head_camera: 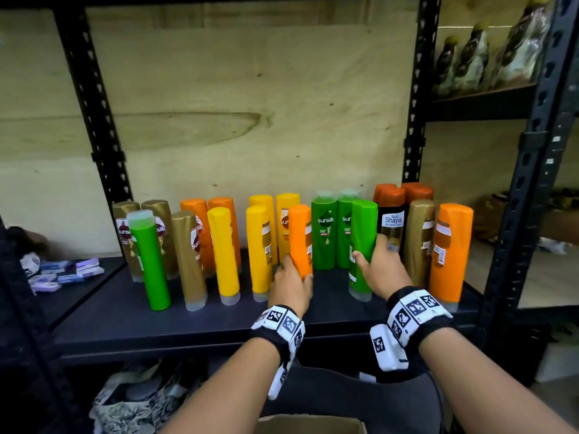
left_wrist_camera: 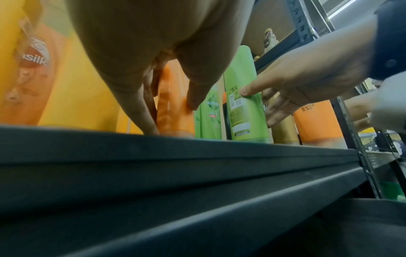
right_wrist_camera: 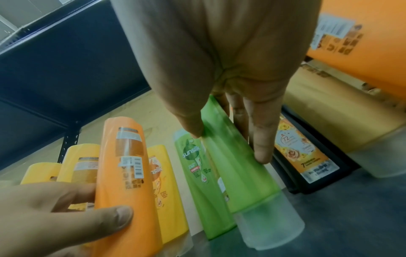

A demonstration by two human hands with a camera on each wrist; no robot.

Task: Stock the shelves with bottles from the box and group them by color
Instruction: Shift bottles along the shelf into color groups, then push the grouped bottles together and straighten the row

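Many bottles stand cap-down on the black shelf (head_camera: 188,321). My left hand (head_camera: 293,277) grips an orange bottle (head_camera: 300,239) near its base, between the yellow bottles (head_camera: 258,245) and the green ones (head_camera: 324,230). In the left wrist view the same orange bottle (left_wrist_camera: 173,107) stands on the shelf with thumb and fingers around it. My right hand (head_camera: 377,261) holds a green bottle (head_camera: 363,245) in front of two other green bottles; thumb on its left, fingers behind. The right wrist view shows this green bottle (right_wrist_camera: 239,173) and the orange bottle (right_wrist_camera: 125,173).
Gold bottles (head_camera: 188,255), a lone green bottle (head_camera: 150,261) and orange ones (head_camera: 194,214) stand at the left. A black bottle (head_camera: 391,220), a gold one and an orange bottle (head_camera: 449,249) stand at the right. A cardboard box (head_camera: 310,424) lies below. Small packets (head_camera: 62,270) lie on the left shelf.
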